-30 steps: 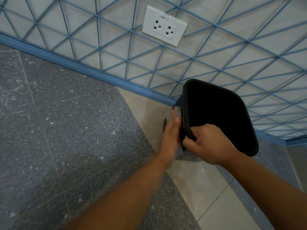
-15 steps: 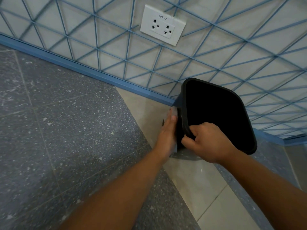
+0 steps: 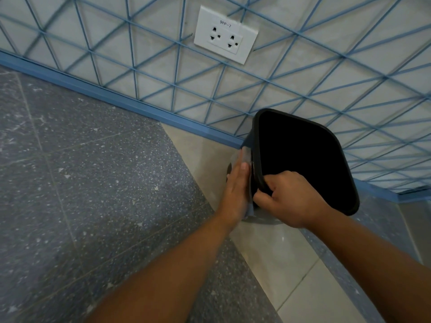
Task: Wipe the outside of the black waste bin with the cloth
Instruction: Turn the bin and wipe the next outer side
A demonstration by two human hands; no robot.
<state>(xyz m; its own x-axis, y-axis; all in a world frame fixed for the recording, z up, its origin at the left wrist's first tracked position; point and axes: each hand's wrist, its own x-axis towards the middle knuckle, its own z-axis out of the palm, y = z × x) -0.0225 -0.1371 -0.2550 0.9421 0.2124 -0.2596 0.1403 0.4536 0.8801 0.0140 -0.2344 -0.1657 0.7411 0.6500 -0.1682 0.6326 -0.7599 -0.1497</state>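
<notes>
The black waste bin (image 3: 303, 159) stands on the floor (image 3: 93, 183), right up against the wall (image 3: 303, 78), on the pale strip of tiles near the blue edge where floor meets wall. Its open top faces up at the camera.

The left hand (image 3: 236, 190) lies flat with straight fingers. It presses the cloth (image 3: 246, 156) against the bin's left outside wall. The cloth is pale and thin, and only a bit of it peeks out past the fingertips and under the palm. The right hand (image 3: 286, 197) curls its fingers and thumb over the near rim of the bin and grips it, so the bin cannot slide or tip.

To wipe well, I think the flat hand should keep the whole cloth pushed on the wall and rub in long strokes from the rim down to the floor (not just little dabs). The gripping hand should hold firm and push back a little against the rubbing. It could help to turn the bin bit by bit so each side gets its turn, since the side by the wall is hard to reach.

The cloth sits just left of the gripping hand, almost touching its thumb, with the rim between them.
</notes>
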